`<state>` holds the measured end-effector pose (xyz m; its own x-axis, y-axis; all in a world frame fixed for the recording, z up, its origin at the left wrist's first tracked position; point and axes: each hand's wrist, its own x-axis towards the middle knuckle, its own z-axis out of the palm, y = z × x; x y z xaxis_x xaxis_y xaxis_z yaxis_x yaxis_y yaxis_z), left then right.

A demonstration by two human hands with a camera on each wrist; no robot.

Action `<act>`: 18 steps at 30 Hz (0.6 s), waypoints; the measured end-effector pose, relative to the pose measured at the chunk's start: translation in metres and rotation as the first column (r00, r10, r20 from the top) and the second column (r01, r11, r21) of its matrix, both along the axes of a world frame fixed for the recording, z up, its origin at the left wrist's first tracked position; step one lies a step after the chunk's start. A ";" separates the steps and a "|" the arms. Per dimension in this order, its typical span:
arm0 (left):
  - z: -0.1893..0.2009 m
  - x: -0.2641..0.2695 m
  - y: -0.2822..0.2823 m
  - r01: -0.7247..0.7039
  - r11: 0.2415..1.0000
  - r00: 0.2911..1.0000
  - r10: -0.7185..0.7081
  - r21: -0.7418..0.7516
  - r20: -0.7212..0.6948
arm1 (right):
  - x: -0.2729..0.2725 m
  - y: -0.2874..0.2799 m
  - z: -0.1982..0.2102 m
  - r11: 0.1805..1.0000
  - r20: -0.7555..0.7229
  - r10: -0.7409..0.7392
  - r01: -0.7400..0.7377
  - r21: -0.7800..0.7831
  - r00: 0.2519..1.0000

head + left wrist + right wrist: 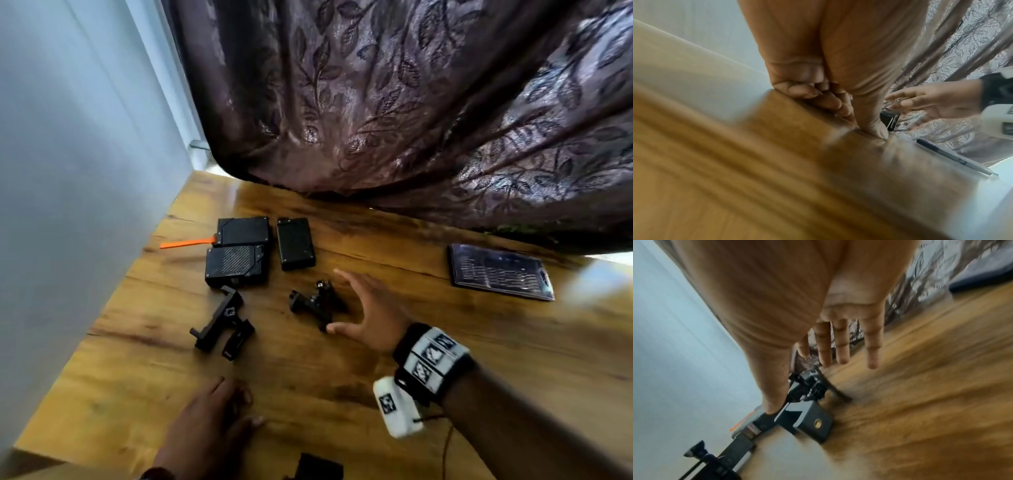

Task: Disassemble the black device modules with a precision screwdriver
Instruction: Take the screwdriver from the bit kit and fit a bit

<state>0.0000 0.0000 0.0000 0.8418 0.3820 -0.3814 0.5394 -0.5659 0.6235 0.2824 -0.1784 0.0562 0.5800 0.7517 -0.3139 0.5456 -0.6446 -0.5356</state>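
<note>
Hovering right hand (371,313) — bare table (496,342) rightward.

three black box modules (243,231), two black brackets (219,322), one phone (500,272), one orange tool (186,243).

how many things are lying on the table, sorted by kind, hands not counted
Flat black box modules: 3
Black clamp or bracket assemblies: 2
Orange tool: 1
Dark tablet: 1
Black item cut off at the near edge, kind unclear: 1
Total: 8
</note>
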 end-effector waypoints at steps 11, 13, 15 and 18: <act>-0.008 0.003 0.010 0.101 0.995 0.991 -0.100 0.008 -0.087 | -0.009 0.026 -0.031 0.986 0.014 -0.133 0.134 -0.099 0.991; -0.008 0.011 0.013 0.143 0.990 0.984 -0.142 0.003 -0.105 | -0.014 0.002 -0.031 0.982 0.002 -0.166 0.165 -0.095 0.986; -0.007 0.025 0.014 0.198 0.980 0.975 -0.200 -0.031 -0.095 | -0.019 -0.030 -0.031 0.973 -0.009 -0.212 0.210 -0.099 0.977; 0.000 0.053 0.008 0.314 0.942 0.940 -0.326 -0.118 -0.098 | -0.026 -0.085 -0.027 0.940 -0.013 -0.325 0.322 -0.115 0.946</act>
